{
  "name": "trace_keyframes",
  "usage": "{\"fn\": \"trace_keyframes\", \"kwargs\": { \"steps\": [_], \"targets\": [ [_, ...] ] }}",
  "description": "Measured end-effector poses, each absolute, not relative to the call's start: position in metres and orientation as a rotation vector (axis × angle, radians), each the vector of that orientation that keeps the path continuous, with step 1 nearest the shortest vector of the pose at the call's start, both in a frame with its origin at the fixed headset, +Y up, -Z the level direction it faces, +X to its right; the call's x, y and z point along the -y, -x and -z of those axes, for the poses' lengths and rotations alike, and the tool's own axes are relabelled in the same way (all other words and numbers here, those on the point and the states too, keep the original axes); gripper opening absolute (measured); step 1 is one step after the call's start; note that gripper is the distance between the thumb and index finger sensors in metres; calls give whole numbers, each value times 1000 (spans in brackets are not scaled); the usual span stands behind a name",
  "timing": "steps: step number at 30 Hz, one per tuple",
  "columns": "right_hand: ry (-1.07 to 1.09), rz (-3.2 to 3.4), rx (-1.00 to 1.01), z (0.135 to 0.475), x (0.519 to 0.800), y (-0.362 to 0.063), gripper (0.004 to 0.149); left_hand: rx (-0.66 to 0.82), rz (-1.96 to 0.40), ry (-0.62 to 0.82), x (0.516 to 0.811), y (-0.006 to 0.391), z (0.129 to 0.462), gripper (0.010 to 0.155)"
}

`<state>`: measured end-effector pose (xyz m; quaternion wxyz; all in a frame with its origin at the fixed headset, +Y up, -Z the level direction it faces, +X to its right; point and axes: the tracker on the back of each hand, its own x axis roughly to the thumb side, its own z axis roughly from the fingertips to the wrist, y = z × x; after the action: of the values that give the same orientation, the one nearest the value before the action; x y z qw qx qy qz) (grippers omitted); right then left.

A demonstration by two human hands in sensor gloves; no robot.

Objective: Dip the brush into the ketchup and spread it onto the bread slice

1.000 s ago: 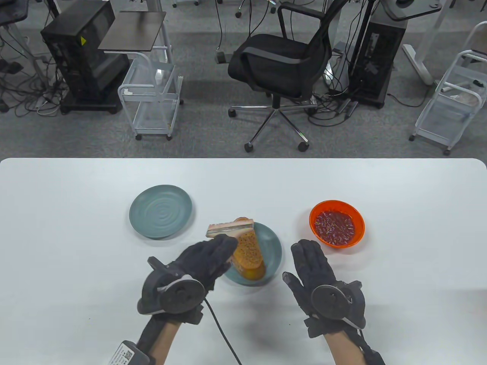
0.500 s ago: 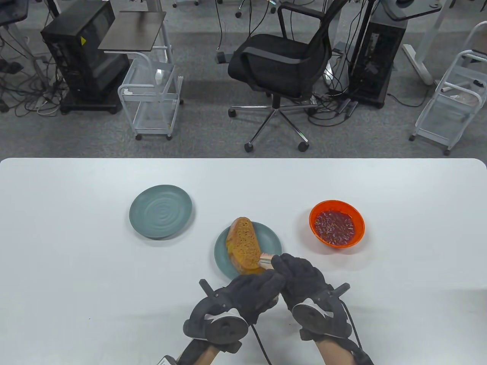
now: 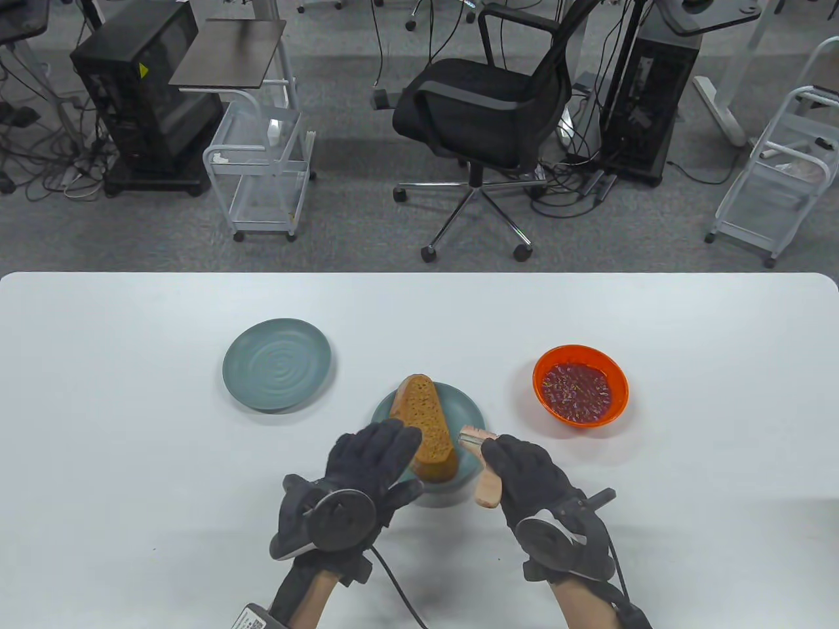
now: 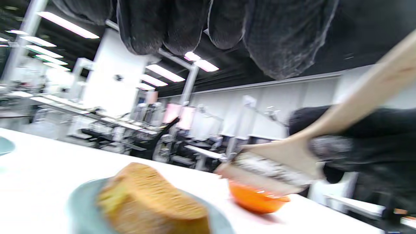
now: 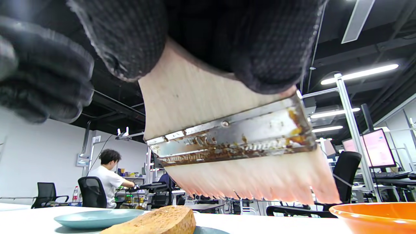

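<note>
A brown bread slice (image 3: 426, 427) lies on a grey-blue plate (image 3: 470, 407) at the table's middle. My right hand (image 3: 518, 468) grips the wooden handle of a flat brush (image 3: 483, 468), whose bristles (image 3: 473, 433) point away, just right of the bread. In the right wrist view the brush (image 5: 234, 143) hangs above the table with a stained metal band and pale bristles. An orange bowl of ketchup (image 3: 580, 385) stands to the right. My left hand (image 3: 370, 462) is open, fingers straight, over the plate's left rim beside the bread (image 4: 152, 203).
An empty grey-blue plate (image 3: 276, 363) sits at the left. Beyond the table's far edge stand an office chair (image 3: 485, 111), wire carts (image 3: 262, 170) and computer towers. A person sits at a desk far off in the right wrist view.
The left hand passed the brush to the right hand, then drew back left and opened. The right hand now holds the brush and has lifted it beside the bread.
</note>
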<state>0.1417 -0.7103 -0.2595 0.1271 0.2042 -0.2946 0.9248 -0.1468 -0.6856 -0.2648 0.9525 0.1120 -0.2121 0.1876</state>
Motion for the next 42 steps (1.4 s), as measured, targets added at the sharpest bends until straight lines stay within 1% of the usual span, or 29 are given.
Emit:
{"fn": "trace_keyframes", "kwargs": {
  "steps": [1,6,8,11,17,21,26,28,31,33,37,42],
  "targets": [
    [-580,-2687,857,260,710,-144,44,369,-356,-219,690,157,268,74],
    [-533,-2639,824,264,712,-150,45,198,-267,-166,709,192,276,84],
    [-515,-2626,813,265,713,-152,45,140,-248,-131,717,202,280,86],
    [-479,-2611,795,267,713,-155,45,96,-247,-72,731,209,284,88],
    [-383,-2565,743,274,707,-164,46,65,-248,-30,743,216,287,89],
    [-295,-2534,697,285,694,-182,46,54,-255,-6,746,218,287,90],
    [-74,-2458,552,318,667,-221,47,68,-241,12,748,215,289,90],
    [-4,-2466,582,335,655,-237,46,66,-266,6,746,216,291,89],
    [90,-2534,581,355,646,-248,45,69,-305,-5,747,217,293,87],
    [147,-2566,568,368,646,-252,45,64,-304,10,748,216,293,87],
    [260,-2638,510,394,656,-253,45,68,-281,26,750,213,294,87],
    [309,-2692,474,413,667,-246,45,61,-276,51,754,214,296,86]
  ]
}}
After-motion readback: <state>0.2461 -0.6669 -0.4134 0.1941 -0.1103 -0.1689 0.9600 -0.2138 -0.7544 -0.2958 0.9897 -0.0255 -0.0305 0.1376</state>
